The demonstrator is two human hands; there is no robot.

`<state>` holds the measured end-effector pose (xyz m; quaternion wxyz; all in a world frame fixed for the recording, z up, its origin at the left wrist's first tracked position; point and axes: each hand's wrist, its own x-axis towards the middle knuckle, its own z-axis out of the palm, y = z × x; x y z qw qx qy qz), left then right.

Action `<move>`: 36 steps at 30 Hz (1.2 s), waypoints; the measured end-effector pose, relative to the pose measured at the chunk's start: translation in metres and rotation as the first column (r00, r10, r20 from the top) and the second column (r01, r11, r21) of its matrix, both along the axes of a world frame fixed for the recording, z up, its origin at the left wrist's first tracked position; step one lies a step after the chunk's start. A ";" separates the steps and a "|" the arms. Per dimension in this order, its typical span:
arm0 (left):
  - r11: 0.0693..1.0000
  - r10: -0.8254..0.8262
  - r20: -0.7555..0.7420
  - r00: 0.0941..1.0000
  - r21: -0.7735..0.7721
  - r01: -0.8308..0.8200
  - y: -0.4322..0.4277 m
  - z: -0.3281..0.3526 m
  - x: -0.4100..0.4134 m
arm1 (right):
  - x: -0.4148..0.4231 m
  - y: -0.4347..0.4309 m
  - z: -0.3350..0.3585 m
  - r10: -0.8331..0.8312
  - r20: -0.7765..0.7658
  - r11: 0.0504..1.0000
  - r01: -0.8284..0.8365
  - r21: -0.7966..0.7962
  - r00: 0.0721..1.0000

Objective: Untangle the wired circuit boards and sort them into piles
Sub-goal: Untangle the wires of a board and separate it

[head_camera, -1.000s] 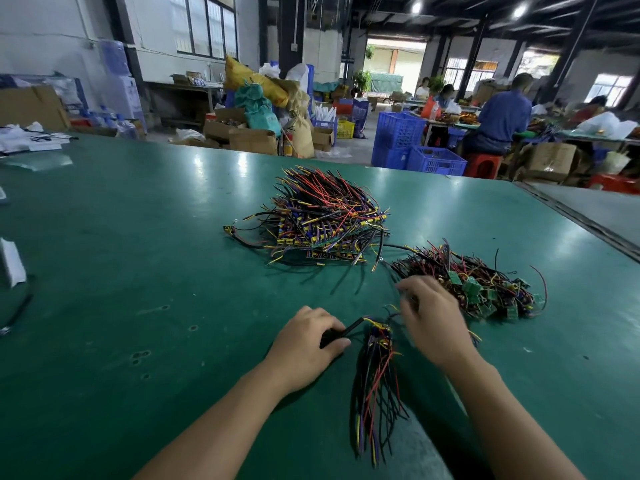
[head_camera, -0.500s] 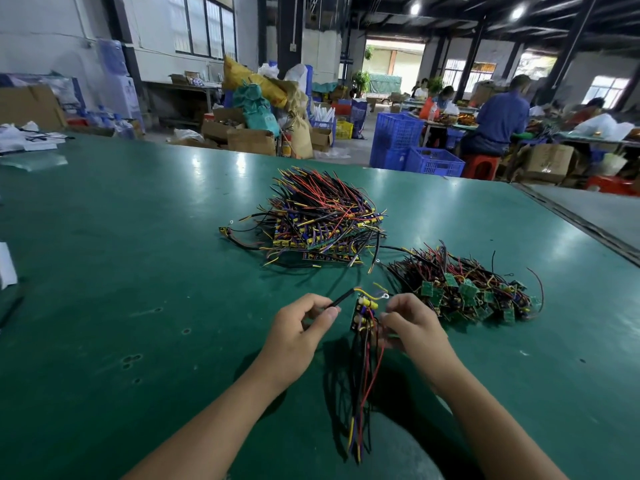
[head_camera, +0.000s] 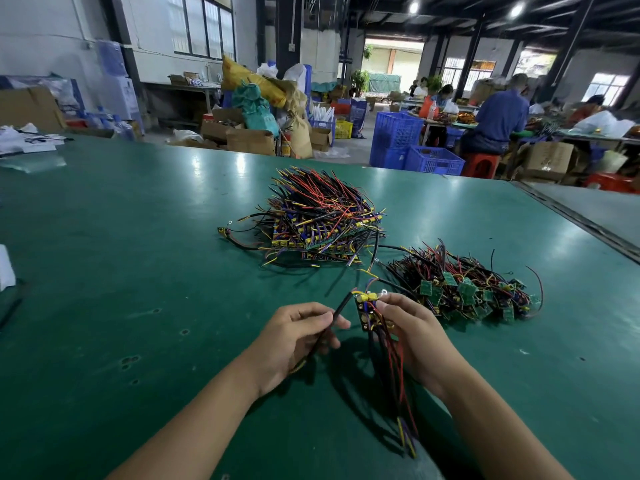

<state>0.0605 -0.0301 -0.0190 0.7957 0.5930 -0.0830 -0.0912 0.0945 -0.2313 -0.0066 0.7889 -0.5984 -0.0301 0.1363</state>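
Green bench (head_camera: 138, 271) has 1 stacked far pile (head_camera: 322, 220) and 1 messy right heap (head_camera: 464, 292) likely left to sort; left hand (head_camera: 294, 341) fingers pinch a black wire (head_camera: 341, 306), right hand (head_camera: 415, 337) fingers clamp its board (head_camera: 365, 315) beside that heap.

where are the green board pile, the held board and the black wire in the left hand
green board pile (head_camera: 465, 289): head view, a green board mid-pile
held board (head_camera: 364, 315): head view, its dark face
black wire (head_camera: 343, 304): head view, bare stretch beside the board
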 end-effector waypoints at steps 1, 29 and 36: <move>0.998 -0.068 -0.014 0.998 0.001 0.068 0.002 -0.001 0.000 | -0.001 0.000 0.001 0.000 -0.002 1.000 0.000 0.022 1.000; 0.912 0.189 0.164 0.968 0.336 -0.235 -0.016 -0.012 -0.004 | -0.010 0.005 0.002 0.358 0.243 0.859 -0.215 -0.465 0.901; 0.966 0.131 0.062 0.989 0.216 -0.141 -0.015 -0.012 -0.003 | -0.009 0.005 -0.004 0.274 0.424 0.784 0.055 -0.618 0.863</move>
